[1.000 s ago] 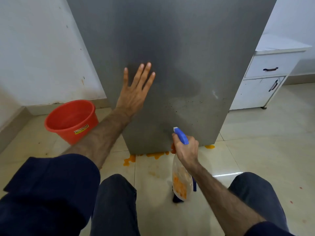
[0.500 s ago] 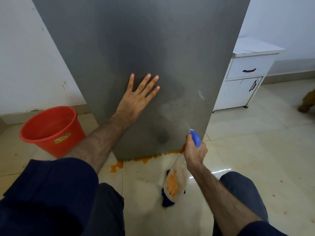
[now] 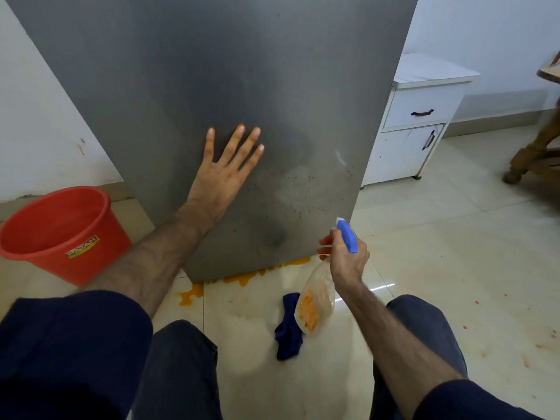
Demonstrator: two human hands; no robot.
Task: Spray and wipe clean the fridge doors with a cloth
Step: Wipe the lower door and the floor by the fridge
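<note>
The grey fridge door (image 3: 212,71) fills the upper middle of the view, with dark specks and a damp patch low on its right side. My left hand (image 3: 222,177) presses flat on the door, fingers spread. My right hand (image 3: 344,257) grips the neck of a clear spray bottle (image 3: 315,301) with a blue nozzle, pointed at the door's lower right corner. A dark blue cloth (image 3: 288,331) lies crumpled on the floor under the bottle.
A red bucket (image 3: 65,234) stands on the floor at the left. Orange spill (image 3: 242,278) runs along the fridge's base. A white cabinet (image 3: 421,122) stands at the right, wooden furniture legs (image 3: 533,153) farther right. My knees frame the tiled floor.
The view has shifted right and closer. My right hand with the spray bottle moved right toward the door's lower right corner. A damp patch has appeared on the door. My left hand stays pressed on it.
</note>
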